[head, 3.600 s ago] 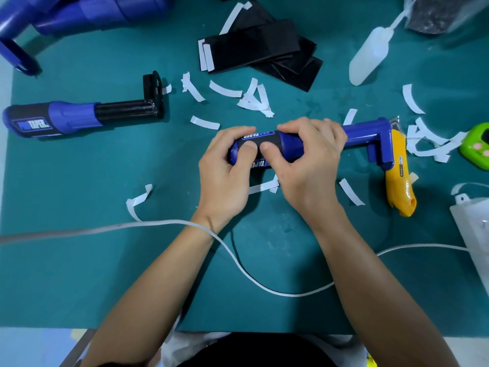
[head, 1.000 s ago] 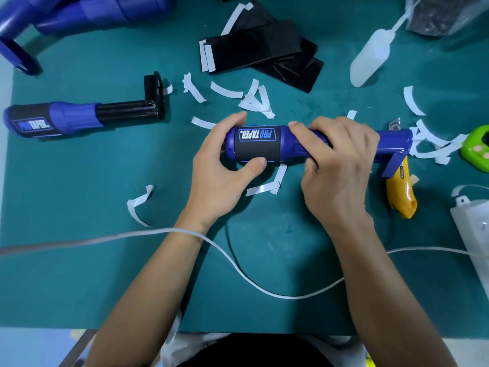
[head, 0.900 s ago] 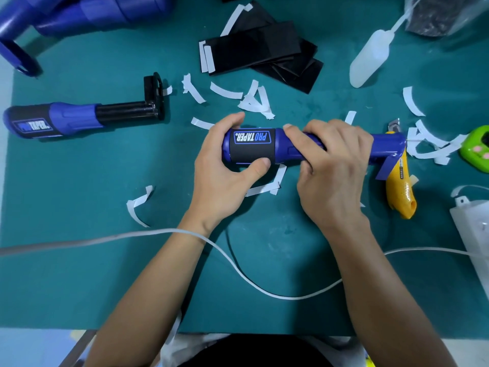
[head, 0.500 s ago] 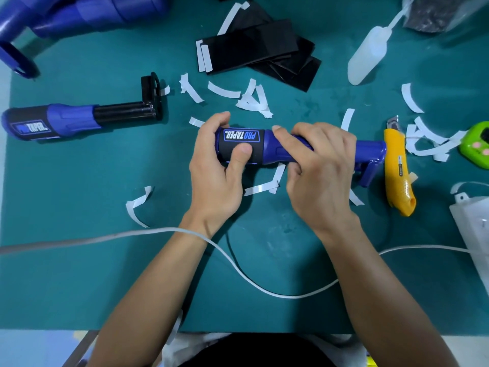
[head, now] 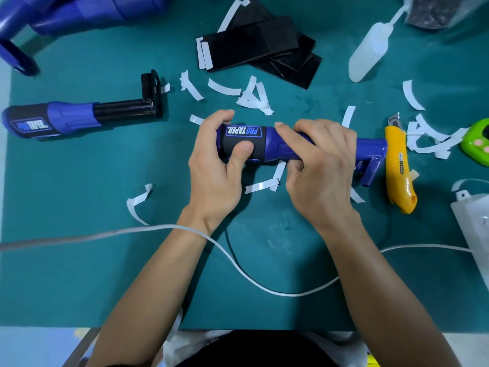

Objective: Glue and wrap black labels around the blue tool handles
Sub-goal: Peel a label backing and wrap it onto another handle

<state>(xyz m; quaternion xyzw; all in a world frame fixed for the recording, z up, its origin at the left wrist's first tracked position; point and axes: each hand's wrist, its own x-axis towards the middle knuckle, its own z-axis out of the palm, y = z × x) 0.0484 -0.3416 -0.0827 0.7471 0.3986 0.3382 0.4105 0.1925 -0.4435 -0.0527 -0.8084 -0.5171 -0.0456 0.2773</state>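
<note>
A blue tool handle [head: 280,148] lies sideways just above the green mat, held in both hands. A black label [head: 244,139] reading PRO TAPER is wrapped around its left end. My left hand [head: 215,165] grips that end, thumb pressing on the label. My right hand [head: 321,165] is closed around the handle's middle, hiding part of it. A second labelled handle [head: 68,119] with a black shaft lies at the left. A stack of black labels [head: 254,46] rests at the top centre.
A white squeeze bottle [head: 369,51] lies at top right. A yellow utility knife [head: 398,165] sits right of the held handle, a green object [head: 479,144] beyond it. White backing strips [head: 251,98] litter the mat. A white cable [head: 238,263] crosses under my arms. More blue tools [head: 79,11] at top left.
The handle has shifted left off the yellow knife and turned in my hands. My left thumb moved up onto the black label; my right hand keeps its grip.
</note>
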